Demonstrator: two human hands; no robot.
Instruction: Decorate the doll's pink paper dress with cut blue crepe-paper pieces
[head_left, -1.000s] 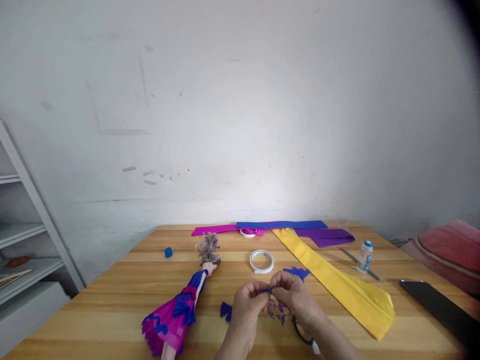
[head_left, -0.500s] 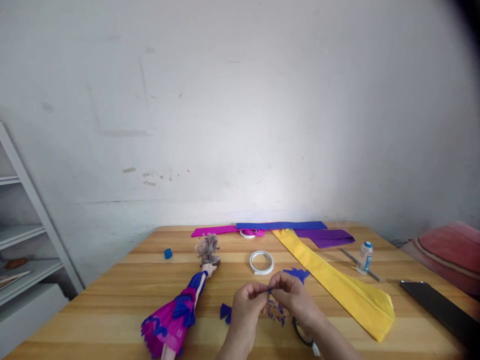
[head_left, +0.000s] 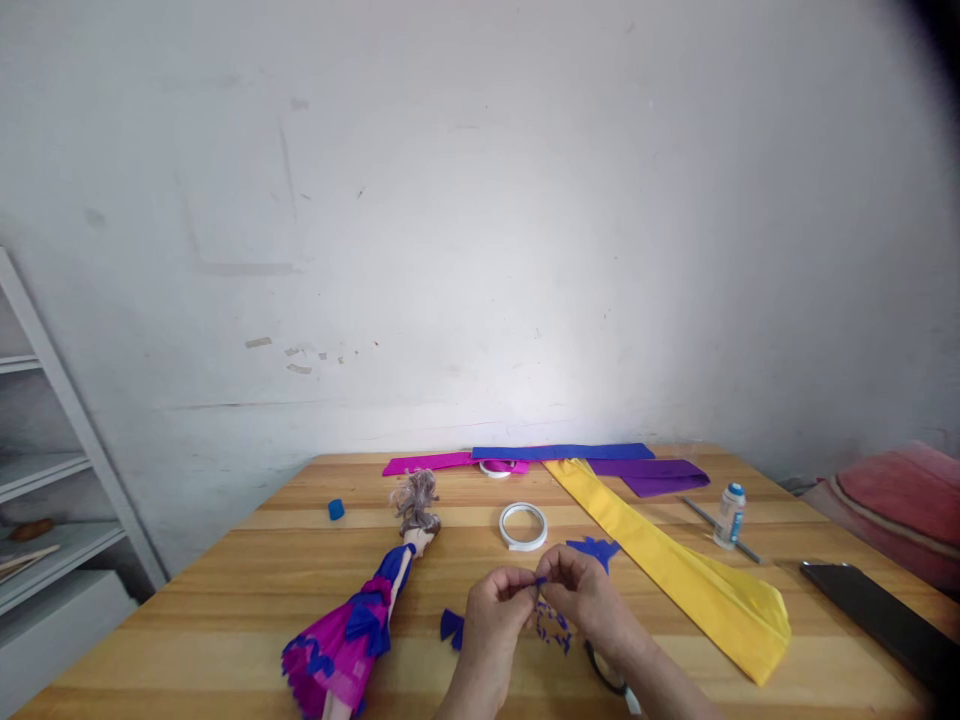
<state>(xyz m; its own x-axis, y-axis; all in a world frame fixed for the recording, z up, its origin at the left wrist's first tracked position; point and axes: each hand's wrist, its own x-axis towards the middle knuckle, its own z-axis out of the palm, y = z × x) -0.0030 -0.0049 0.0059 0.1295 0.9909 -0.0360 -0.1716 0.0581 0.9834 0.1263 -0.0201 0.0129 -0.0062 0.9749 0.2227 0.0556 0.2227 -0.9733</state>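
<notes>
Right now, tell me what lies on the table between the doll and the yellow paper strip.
Head view: the white tape ring and both hands, left hand and right hand, pinching a blue paper scrap.

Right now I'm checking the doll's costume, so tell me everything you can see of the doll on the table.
The doll lies flat on the wooden table, left of both hands, head toward the wall and skirt toward the near edge. It has tousled grey-brown hair and a pale face and neck. Its dress looks like crepe paper: magenta with blue bodice, bow and trim. Neither hand touches it; its feet are cut off by the frame.
</notes>
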